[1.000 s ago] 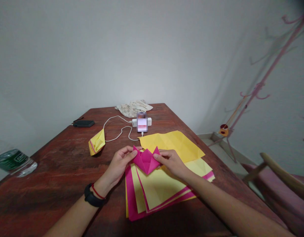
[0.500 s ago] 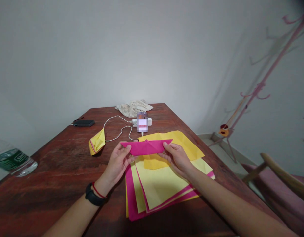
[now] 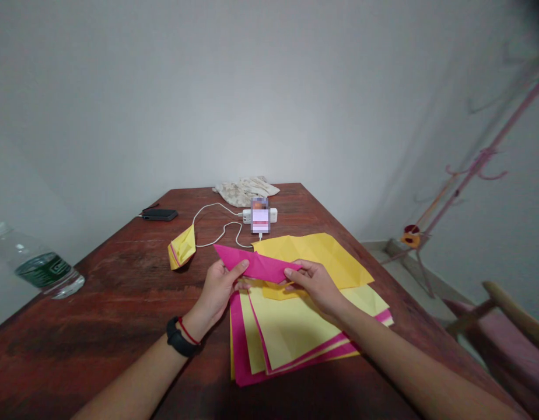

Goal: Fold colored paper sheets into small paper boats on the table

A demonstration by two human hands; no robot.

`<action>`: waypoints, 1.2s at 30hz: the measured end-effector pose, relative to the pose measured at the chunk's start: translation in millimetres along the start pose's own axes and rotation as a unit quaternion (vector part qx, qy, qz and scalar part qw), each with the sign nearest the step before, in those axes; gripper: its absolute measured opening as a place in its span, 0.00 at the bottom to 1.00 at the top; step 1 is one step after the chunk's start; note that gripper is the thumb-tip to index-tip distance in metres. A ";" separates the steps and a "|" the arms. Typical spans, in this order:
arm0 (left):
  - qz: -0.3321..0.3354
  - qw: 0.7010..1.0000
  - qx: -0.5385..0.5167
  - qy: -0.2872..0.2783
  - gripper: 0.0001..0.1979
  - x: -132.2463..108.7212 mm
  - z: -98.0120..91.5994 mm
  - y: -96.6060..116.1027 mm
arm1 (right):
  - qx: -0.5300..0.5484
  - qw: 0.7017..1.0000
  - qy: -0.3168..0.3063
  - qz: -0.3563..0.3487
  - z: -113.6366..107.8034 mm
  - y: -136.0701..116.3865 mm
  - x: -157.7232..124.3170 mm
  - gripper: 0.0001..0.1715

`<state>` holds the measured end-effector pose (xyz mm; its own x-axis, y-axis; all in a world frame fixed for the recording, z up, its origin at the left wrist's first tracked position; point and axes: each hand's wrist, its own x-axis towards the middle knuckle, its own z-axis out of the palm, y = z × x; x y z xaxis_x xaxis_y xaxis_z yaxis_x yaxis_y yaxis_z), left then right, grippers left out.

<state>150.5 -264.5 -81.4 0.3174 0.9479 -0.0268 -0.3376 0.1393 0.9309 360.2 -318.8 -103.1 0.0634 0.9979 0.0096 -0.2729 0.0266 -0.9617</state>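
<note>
Pinching the pink folded paper [image 3: 264, 268] evenly seems wise — left hand [image 3: 217, 291] closed on it at eight o'clock, right hand [image 3: 317, 286] likewise at four, thumbs in front, fingers behind — over the paper stack [image 3: 296, 326]'s eleven o'clock side, so light pressure spares the creases.

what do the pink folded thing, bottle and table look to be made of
Pink folded piece: matte paper, going by its crisp creases and thin edges.
Bottle: probably clear, glossy plastic; see-through with highlights, though glass can't be ruled out.
Table: seemingly wood, reddish-brown with slight sheen, judging by streaky grain; veneer is possible.
</note>
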 end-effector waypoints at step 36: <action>0.076 0.978 0.133 -0.144 0.28 -3.9 0.9 -14.4 | -0.111 0.989 -0.099 0.016 8.7 19.1 -7.8 0.21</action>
<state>154.9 -270.5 -94.4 0.5303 0.8267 0.1880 -0.1702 -0.1135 0.9789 346.2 -325.6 -119.1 -0.1374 0.9905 0.0102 -0.0532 0.0028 -0.9986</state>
